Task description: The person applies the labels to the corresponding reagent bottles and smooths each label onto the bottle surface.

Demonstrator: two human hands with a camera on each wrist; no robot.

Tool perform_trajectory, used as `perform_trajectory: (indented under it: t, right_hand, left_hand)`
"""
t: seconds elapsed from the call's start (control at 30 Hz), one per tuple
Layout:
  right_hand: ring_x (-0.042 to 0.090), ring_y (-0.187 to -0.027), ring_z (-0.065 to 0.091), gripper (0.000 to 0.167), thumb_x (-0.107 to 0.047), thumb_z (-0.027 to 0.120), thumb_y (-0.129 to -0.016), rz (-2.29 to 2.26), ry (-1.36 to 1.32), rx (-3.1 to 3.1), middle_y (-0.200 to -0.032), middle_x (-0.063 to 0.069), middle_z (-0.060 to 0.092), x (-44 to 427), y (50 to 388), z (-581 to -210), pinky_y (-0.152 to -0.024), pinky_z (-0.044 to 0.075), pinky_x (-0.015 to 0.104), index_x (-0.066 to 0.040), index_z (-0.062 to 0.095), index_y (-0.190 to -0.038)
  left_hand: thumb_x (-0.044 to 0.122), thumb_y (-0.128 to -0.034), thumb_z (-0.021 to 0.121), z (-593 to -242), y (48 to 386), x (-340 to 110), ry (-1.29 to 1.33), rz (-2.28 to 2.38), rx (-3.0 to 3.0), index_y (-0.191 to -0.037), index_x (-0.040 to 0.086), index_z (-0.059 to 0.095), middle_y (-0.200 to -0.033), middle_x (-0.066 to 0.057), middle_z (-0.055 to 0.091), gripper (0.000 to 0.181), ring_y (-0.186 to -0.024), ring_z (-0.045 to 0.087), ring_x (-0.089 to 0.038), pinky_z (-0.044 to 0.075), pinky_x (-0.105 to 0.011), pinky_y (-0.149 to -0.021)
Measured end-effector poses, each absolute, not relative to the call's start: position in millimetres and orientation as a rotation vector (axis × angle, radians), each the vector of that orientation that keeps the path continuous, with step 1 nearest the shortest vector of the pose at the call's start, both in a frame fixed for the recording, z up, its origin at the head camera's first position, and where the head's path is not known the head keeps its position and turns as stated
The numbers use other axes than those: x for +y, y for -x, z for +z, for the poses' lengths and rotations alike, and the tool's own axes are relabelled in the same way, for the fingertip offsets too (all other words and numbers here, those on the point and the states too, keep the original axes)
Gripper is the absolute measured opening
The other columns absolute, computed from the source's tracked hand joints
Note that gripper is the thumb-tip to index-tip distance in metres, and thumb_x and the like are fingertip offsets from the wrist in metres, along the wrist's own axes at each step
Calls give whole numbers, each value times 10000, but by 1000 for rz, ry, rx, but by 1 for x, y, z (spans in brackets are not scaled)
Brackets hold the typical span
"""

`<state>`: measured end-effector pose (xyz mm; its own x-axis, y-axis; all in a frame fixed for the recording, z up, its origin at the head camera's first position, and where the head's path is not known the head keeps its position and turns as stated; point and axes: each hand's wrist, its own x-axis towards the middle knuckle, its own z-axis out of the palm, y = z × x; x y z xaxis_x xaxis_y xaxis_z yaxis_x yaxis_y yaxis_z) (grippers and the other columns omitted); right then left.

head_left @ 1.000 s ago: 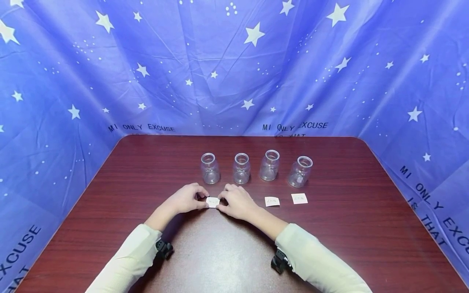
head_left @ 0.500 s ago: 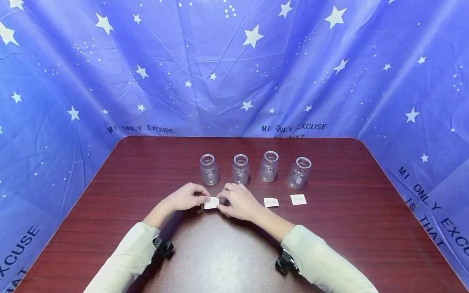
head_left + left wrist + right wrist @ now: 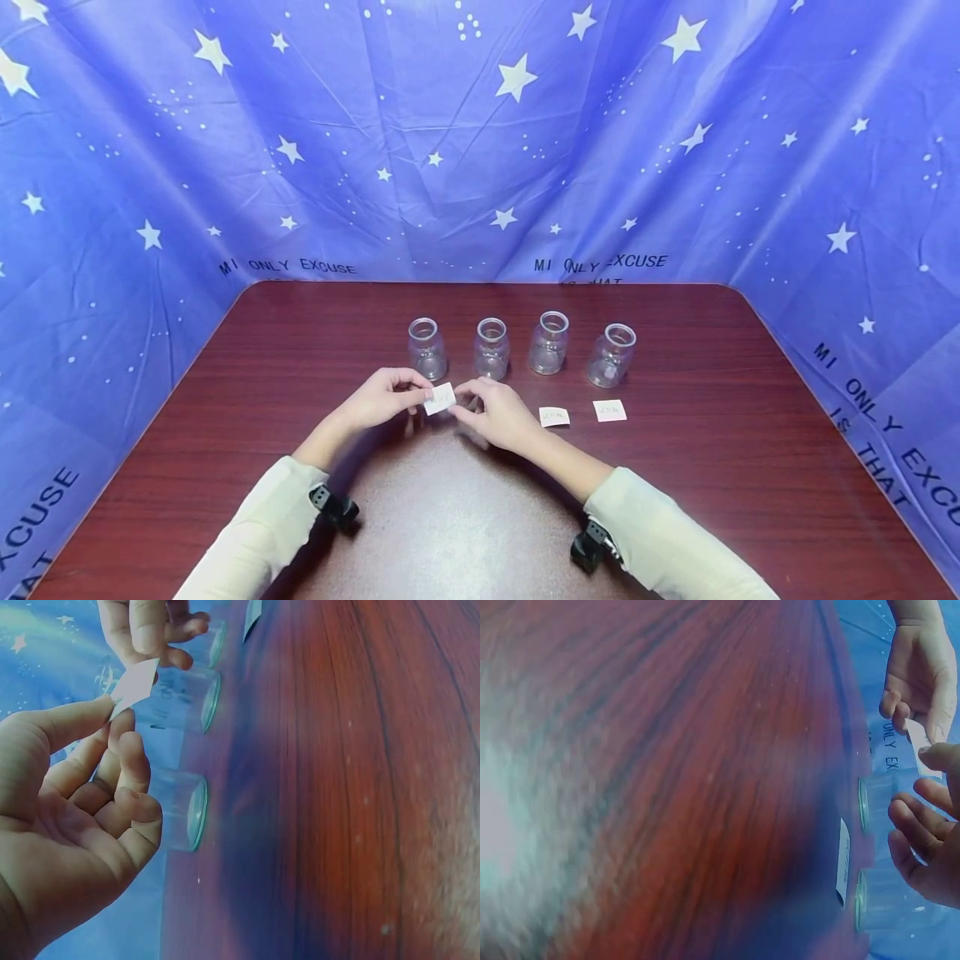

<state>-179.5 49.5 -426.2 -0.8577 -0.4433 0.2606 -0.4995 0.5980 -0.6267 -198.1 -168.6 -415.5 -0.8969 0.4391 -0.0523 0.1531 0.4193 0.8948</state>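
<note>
A small white paper label [image 3: 439, 399] with faint writing is held above the table, tilted. My left hand [image 3: 382, 398] pinches its left edge between thumb and fingertip, also plain in the left wrist view, where the label [image 3: 135, 686] points up from the pinch. At its right edge is my right hand [image 3: 498, 414], thumb and forefinger spread apart around the corner; contact is hard to tell. Behind the hands stands a row of several clear glass jars, with the leftmost jar [image 3: 428, 354] just beyond my left hand. Two more labels lie to the right, one slightly curled [image 3: 554, 417] and one flat [image 3: 610, 411].
The jars stand upright and uncapped on the dark red wooden table [image 3: 697, 492]; the rightmost jar [image 3: 611, 358] stands behind the flat label. A blue star-printed curtain [image 3: 360, 125] surrounds the table's back and sides. Light glares on the near middle of the tabletop.
The label has risen and tilted in my left hand's pinch. My right hand's thumb and forefinger have drawn a little right, away from it. Jars and other labels have stayed put.
</note>
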Motion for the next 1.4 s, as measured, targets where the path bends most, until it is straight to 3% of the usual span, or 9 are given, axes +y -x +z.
perform_trajectory:
  t: [0.27,0.47,0.63,0.8,1.0,1.23,1.4]
  right_hand:
    - [243,-590,612,148,-180,625,-883,1631,-589,-2734,-736,161,667,52,181,-426,-528,453,186,-61,679,-951]
    - [355,-681,629,152,-138,600,-890,1866,-514,-2648,-770,228,663,53,182,-424,-550,501,242,-5,656,-938]
    - [287,-690,667,180,-92,577,-902,2020,-494,-2594,-788,251,669,53,181,-423,-663,562,384,69,621,-970]
    - [221,-648,654,198,-89,567,-908,2036,-513,-2618,-772,261,658,55,182,-423,-636,559,356,89,603,-984]
    - [118,-612,613,167,-118,584,-897,1915,-583,-2739,-745,164,672,58,181,-421,-583,533,301,35,627,-947]
    - [256,-646,642,126,-122,598,-880,1844,-622,-2789,-757,167,667,60,182,-419,-555,504,246,-11,652,-904]
    - [230,-630,642,125,-130,612,-874,1812,-647,-2800,-771,176,671,62,181,-417,-572,529,304,-17,660,-895]
  left_hand:
    - [146,-890,605,-414,198,-162,-515,1464,2395,-966,-25,651,-796,-199,659,194,-691,626,-237,475,-277,-587]
    - [171,-898,593,-413,195,-159,-557,1404,2374,-966,5,655,-829,-238,652,190,-700,623,-187,488,-309,-615]
    - [182,-897,599,-413,195,-157,-580,1370,2373,-981,16,659,-834,-217,656,195,-711,619,-181,493,-306,-628]
    - [177,-892,611,-410,196,-156,-540,1454,2376,-1039,10,657,-822,-222,654,227,-725,615,-202,459,-248,-599]
    - [179,-899,605,-408,199,-154,-549,1451,2370,-1023,11,665,-815,-225,648,217,-721,615,-233,451,-253,-586]
    - [158,-892,591,-405,198,-153,-594,1393,2363,-945,13,667,-808,-215,645,171,-690,611,-219,460,-276,-583]
    - [134,-872,579,-403,196,-151,-603,1380,2316,-915,-1,664,-760,-136,650,166,-683,603,-184,471,-281,-592]
